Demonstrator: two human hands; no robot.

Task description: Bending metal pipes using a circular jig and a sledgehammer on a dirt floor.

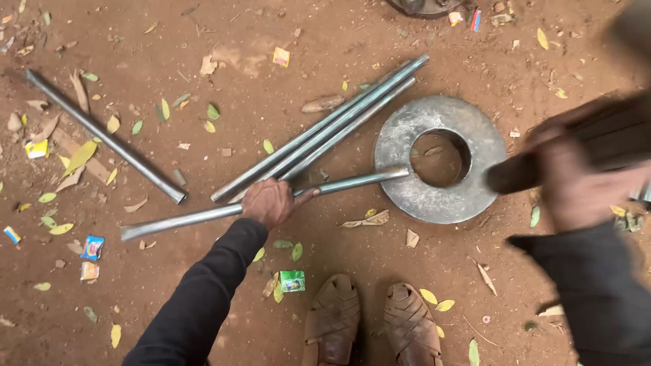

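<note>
- Brown woven sandals (369, 318) are nearest to us, planted on the red dirt ground (203, 41) at the near edge of the view.
- Just left of the sandals we see a small green wrapper (292, 280) among fallen yellow and green leaves.
- Our left hand (271, 202), on a black-sleeved arm, is closed from above around a grey metal pipe (339, 184) near its middle.
- That pipe lies nearly level, its left end on the dirt and its right end resting on the left rim of a flat grey metal ring (441, 200) with a round hole.
- Our right hand (576, 179), blurred at the right edge, is wrapped around a dark thick bar (522, 173) whose blunt end hangs over the ring's right rim.
- Beyond the held pipe we see a bundle of three pipes (325, 129) lying side by side, slanting up to the right.
- Further left, well apart, a single pipe (102, 135) lies slanting the other way.
</note>
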